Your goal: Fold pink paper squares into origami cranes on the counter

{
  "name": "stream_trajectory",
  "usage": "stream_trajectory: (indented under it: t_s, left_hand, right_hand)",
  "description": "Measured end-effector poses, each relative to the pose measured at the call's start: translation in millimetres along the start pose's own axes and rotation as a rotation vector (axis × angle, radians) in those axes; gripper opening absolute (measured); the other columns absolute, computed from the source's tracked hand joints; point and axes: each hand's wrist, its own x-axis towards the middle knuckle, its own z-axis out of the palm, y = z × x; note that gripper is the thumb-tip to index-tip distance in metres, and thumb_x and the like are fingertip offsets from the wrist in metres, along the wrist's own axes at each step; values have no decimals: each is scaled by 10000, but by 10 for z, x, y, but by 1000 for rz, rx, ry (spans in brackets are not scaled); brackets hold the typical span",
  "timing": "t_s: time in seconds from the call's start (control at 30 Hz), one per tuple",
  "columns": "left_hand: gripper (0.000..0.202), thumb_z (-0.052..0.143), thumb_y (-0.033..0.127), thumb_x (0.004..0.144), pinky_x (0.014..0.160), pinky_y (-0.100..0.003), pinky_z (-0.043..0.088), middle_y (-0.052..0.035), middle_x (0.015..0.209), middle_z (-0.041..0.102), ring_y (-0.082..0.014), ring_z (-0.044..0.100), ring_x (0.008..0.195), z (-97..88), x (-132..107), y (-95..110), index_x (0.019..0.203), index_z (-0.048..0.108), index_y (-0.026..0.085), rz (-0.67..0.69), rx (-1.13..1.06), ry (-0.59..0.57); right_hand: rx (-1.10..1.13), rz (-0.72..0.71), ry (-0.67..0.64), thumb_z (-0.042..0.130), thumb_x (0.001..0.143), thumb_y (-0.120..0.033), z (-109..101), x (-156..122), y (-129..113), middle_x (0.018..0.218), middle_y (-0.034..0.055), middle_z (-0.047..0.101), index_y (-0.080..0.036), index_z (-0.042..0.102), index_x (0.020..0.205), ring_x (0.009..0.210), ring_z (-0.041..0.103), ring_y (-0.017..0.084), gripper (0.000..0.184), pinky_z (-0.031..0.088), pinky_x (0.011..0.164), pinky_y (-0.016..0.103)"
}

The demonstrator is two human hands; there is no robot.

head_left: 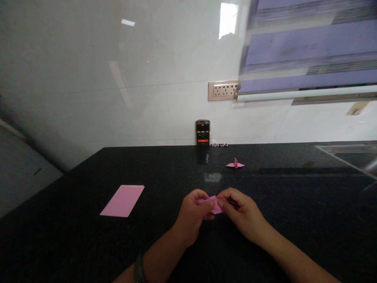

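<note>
Between my two hands is a small piece of folded pink paper [217,209], held above the dark counter. My left hand [193,214] pinches its left side, the thumb lying across the top. On the right edge, the thumb and forefinger of my right hand [241,210] close on the paper. My fingers cover much of it, so its exact folded shape is hidden. Beyond my right hand, a finished pink paper crane [235,164] stands on the counter with its wings spread.
A stack of pink paper sheets [123,201] lies to the left on the black speckled counter [165,169]. A phone [203,133] showing a timer leans against the tiled wall, a beaded strap [219,145] beside it. A socket panel [224,90] and a blind [294,51] are above; a sink edge [344,161] is at right.
</note>
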Motion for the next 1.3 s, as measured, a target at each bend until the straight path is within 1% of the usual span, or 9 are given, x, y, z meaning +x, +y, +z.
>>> stream_trajectory:
  t_s: [0.17, 0.33, 0.6, 0.73, 0.87, 0.97, 1.03, 1.13, 1.3]
  left_hand:
    - [207, 600, 219, 671, 482, -173, 425, -10, 681, 572, -83, 537, 558, -1, -7, 24, 775, 433, 155, 3, -79, -40]
    - [296, 591, 181, 675, 486, -183, 433, -42, 762, 589, -87, 547, 559, -18, -12, 63, 896, 394, 168, -53, -155, -54]
    - [307, 589, 234, 687, 488, -188, 430, -42, 740, 585, -93, 549, 559, -36, 3, 57, 922, 404, 167, -97, -142, -70]
    - [337, 640, 252, 646, 502, -200, 434, -27, 708, 571, -99, 545, 574, -31, 8, 26, 890, 427, 157, -62, -50, -28]
    - [305, 632, 280, 656, 549, -233, 446, -26, 720, 565, -117, 549, 628, -38, 14, -14, 871, 460, 151, 14, 22, -17]
    - [243, 620, 291, 667, 559, -227, 433, -18, 688, 557, -103, 529, 610, -43, 19, -39, 814, 503, 138, 79, 90, -14]
    - [212, 622, 289, 664, 546, -212, 416, -11, 650, 553, -89, 510, 580, -43, 22, -45, 765, 526, 129, 99, 127, -3]
    - [205, 637, 289, 643, 516, -198, 391, -10, 612, 563, -81, 498, 541, -41, 24, -31, 727, 549, 124, 90, 147, 20]
    - [261, 654, 311, 613, 570, -228, 416, -53, 717, 617, -124, 556, 633, -58, 22, 18, 778, 590, 119, -39, 108, 14]
  right_hand:
    - [-21, -104, -35, 447, 804, -163, -73, 16, -26, 685, 10, 523, -178, 571, 731, 641, 496, 123, 145, 386, 580, 239]
    - [-44, -233, -145, 420, 774, -68, -156, 28, -41, 743, 23, 529, -180, 578, 823, 678, 503, 123, 200, 392, 600, 243]
    - [-59, -267, -180, 419, 732, -33, -168, 12, -30, 744, 21, 517, -181, 576, 832, 675, 502, 120, 238, 394, 599, 242]
    - [-8, -204, -165, 429, 726, -49, -138, 10, -40, 771, 23, 519, -183, 574, 796, 704, 505, 126, 209, 402, 624, 245]
    - [145, 119, -79, 438, 784, -203, -62, 21, 0, 697, 3, 499, -181, 522, 805, 601, 493, 113, 89, 408, 497, 209]
    - [202, 248, -126, 452, 788, -312, -21, 32, 35, 612, -19, 472, -168, 515, 761, 495, 447, 91, 159, 376, 419, 188]
    - [163, 236, -152, 455, 788, -316, -16, 34, 48, 589, -21, 476, -159, 524, 711, 472, 431, 83, 188, 367, 421, 190]
    - [67, 177, -114, 460, 792, -274, -25, 24, 52, 596, -15, 492, -159, 535, 702, 509, 449, 92, 164, 371, 458, 197]
    - [-3, 85, -55, 465, 795, -240, -36, 6, 42, 631, -10, 507, -166, 544, 704, 570, 470, 101, 141, 377, 510, 201]
